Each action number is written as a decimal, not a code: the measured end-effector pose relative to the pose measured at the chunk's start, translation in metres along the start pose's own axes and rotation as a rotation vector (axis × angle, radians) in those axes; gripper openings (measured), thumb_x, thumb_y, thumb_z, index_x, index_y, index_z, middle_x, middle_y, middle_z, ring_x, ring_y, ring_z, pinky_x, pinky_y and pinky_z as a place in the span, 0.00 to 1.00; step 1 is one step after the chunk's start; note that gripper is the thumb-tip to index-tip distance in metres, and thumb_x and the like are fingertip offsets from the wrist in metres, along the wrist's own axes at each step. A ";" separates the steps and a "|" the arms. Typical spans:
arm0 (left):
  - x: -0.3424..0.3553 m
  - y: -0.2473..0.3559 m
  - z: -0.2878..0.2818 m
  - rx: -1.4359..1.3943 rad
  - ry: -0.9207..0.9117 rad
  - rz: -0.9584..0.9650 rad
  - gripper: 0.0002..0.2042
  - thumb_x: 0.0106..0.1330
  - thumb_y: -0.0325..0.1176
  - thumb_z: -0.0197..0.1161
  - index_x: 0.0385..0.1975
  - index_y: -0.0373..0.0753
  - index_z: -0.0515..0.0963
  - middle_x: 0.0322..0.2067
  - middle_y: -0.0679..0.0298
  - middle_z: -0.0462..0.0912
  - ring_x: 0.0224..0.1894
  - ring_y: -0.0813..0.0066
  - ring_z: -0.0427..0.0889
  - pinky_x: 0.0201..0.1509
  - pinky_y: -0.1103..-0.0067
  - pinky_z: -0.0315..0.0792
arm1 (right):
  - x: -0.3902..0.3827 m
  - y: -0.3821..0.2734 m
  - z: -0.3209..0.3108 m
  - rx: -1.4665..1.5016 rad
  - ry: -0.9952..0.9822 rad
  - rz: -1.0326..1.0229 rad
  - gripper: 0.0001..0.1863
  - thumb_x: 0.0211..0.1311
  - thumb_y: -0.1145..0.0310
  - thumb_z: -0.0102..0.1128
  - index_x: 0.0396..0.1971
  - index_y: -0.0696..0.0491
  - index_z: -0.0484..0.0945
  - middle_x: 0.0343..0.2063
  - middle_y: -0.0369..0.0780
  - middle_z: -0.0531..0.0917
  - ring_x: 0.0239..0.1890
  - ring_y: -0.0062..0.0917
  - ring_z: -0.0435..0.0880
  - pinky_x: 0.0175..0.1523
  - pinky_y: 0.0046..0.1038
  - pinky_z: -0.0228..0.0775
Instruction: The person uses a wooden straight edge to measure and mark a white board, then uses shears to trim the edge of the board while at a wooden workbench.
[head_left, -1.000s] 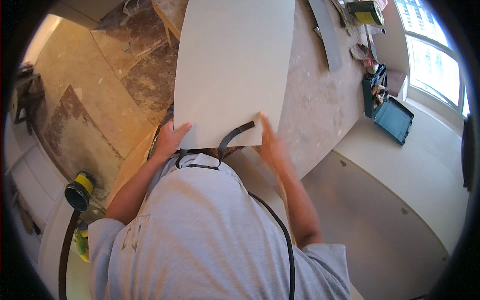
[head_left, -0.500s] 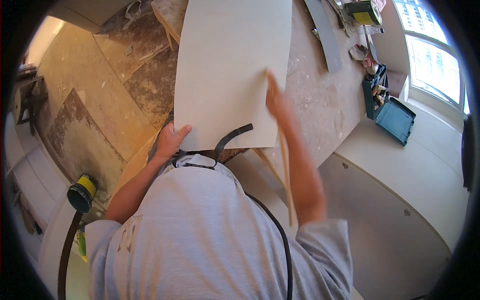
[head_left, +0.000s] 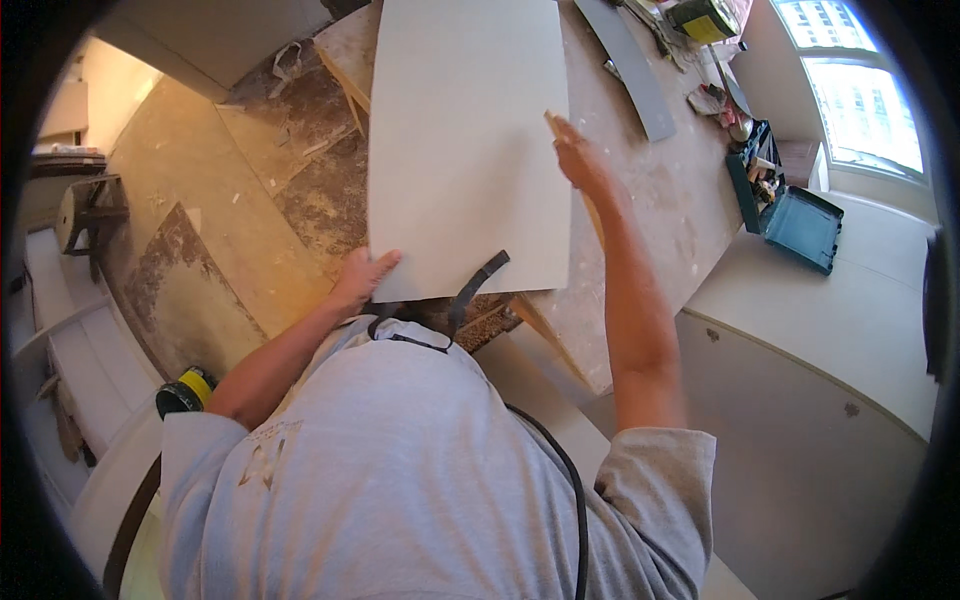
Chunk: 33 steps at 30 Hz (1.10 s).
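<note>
With the panel [head_left: 465, 150] as dial centre and twelve pointing away from the person, the tabletop [head_left: 655, 225] spreads from one to five o'clock. The left grip [head_left: 365, 278] sits at seven, on the panel's near corner; the right grip [head_left: 582, 158] at three, around a stick [head_left: 592, 218]. A strap [head_left: 482, 276] crosses the near edge at six. On the tabletop at two lie a strip [head_left: 632, 75] and, farther out, a tin [head_left: 705, 20]. An open case [head_left: 800, 225] is just past three, the window [head_left: 862, 115] beyond. Floor [head_left: 185, 150] spans eight to ten.
</note>
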<state>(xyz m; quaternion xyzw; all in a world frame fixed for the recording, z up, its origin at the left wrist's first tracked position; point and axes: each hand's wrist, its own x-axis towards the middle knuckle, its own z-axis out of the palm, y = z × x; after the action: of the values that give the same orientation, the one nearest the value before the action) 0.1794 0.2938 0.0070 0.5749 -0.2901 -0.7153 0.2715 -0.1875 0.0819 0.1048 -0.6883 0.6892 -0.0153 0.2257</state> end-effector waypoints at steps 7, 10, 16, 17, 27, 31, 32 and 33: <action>0.017 -0.050 0.113 0.087 -0.109 0.257 0.20 0.69 0.46 0.66 0.40 0.29 0.83 0.30 0.58 0.86 0.31 0.72 0.83 0.36 0.72 0.77 | -0.129 0.020 0.030 0.148 0.254 -0.018 0.24 0.71 0.66 0.52 0.66 0.47 0.69 0.43 0.60 0.83 0.47 0.58 0.82 0.52 0.52 0.73; 0.023 -0.049 0.132 0.098 -0.089 0.126 0.25 0.70 0.51 0.65 0.46 0.29 0.80 0.36 0.58 0.85 0.36 0.75 0.81 0.40 0.74 0.75 | -0.187 0.020 0.048 0.129 0.255 -0.053 0.24 0.71 0.66 0.53 0.66 0.49 0.69 0.39 0.59 0.83 0.42 0.58 0.82 0.47 0.53 0.74; 0.006 -0.029 0.142 -0.044 0.005 0.099 0.22 0.69 0.47 0.67 0.41 0.28 0.79 0.34 0.62 0.84 0.35 0.76 0.80 0.38 0.74 0.75 | -0.273 0.005 0.048 0.024 -0.064 0.062 0.26 0.73 0.66 0.51 0.70 0.41 0.64 0.32 0.55 0.84 0.36 0.56 0.83 0.40 0.53 0.72; 0.004 -0.026 0.140 -0.032 0.020 0.081 0.22 0.69 0.47 0.67 0.41 0.28 0.79 0.34 0.62 0.84 0.35 0.76 0.80 0.38 0.74 0.75 | -0.276 0.003 0.049 0.001 -0.099 0.114 0.27 0.73 0.66 0.50 0.71 0.40 0.62 0.31 0.54 0.84 0.36 0.55 0.83 0.40 0.53 0.72; 0.006 -0.013 0.105 0.265 -0.058 0.196 0.16 0.66 0.38 0.69 0.34 0.27 0.80 0.26 0.58 0.84 0.28 0.77 0.83 0.33 0.76 0.77 | -0.080 0.007 0.040 -0.320 -0.127 -0.116 0.30 0.73 0.67 0.43 0.74 0.33 0.58 0.26 0.56 0.83 0.30 0.55 0.83 0.37 0.55 0.74; 0.009 -0.021 0.104 0.184 -0.114 0.019 0.21 0.63 0.44 0.70 0.31 0.27 0.78 0.27 0.54 0.85 0.29 0.69 0.85 0.36 0.70 0.78 | 0.090 -0.050 0.023 -0.379 -0.038 -0.170 0.28 0.74 0.64 0.41 0.72 0.32 0.59 0.34 0.60 0.84 0.38 0.58 0.84 0.45 0.56 0.76; 0.010 -0.022 0.101 0.218 -0.130 0.027 0.22 0.63 0.46 0.70 0.31 0.27 0.78 0.26 0.54 0.85 0.30 0.68 0.85 0.37 0.69 0.78 | 0.125 -0.062 0.017 -0.315 -0.095 -0.127 0.29 0.72 0.65 0.38 0.72 0.33 0.59 0.48 0.60 0.82 0.55 0.54 0.81 0.61 0.51 0.71; 0.011 -0.024 0.097 0.213 -0.091 0.095 0.22 0.63 0.46 0.70 0.31 0.27 0.78 0.26 0.54 0.85 0.30 0.68 0.85 0.37 0.69 0.78 | 0.154 -0.074 0.016 -0.275 -0.069 -0.114 0.28 0.72 0.66 0.38 0.71 0.33 0.61 0.51 0.60 0.81 0.58 0.54 0.79 0.63 0.50 0.70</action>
<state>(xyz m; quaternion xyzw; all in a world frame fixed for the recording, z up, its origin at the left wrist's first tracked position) 0.0804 0.3120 -0.0015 0.5531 -0.4033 -0.6921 0.2290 -0.1045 -0.0642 0.0705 -0.7509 0.6364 0.0902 0.1515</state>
